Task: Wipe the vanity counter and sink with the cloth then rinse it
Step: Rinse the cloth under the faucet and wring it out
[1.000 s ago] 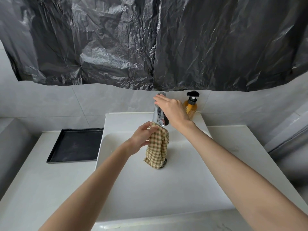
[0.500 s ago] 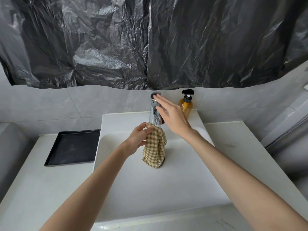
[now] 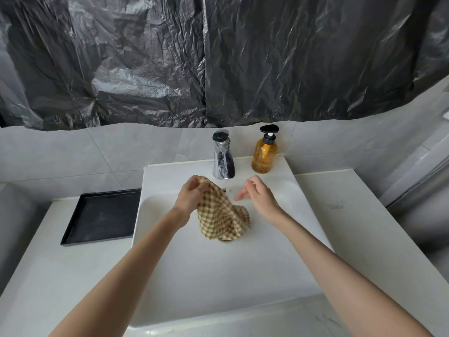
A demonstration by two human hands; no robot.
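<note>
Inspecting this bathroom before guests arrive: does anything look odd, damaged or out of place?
Yes: crumpled black plastic sheeting hangs over the wall above the faucet, unusual for a vanity. A grey scuff marks the counter right of the sink. Nothing looks spilled or broken.

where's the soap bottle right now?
Head view: the soap bottle stands upright on the back ledge of the sink, just right of the faucet, beyond the right hand.

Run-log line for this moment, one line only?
stage: rinse | left hand: grips cloth below faucet, in sink | right hand: free, beside cloth
</note>
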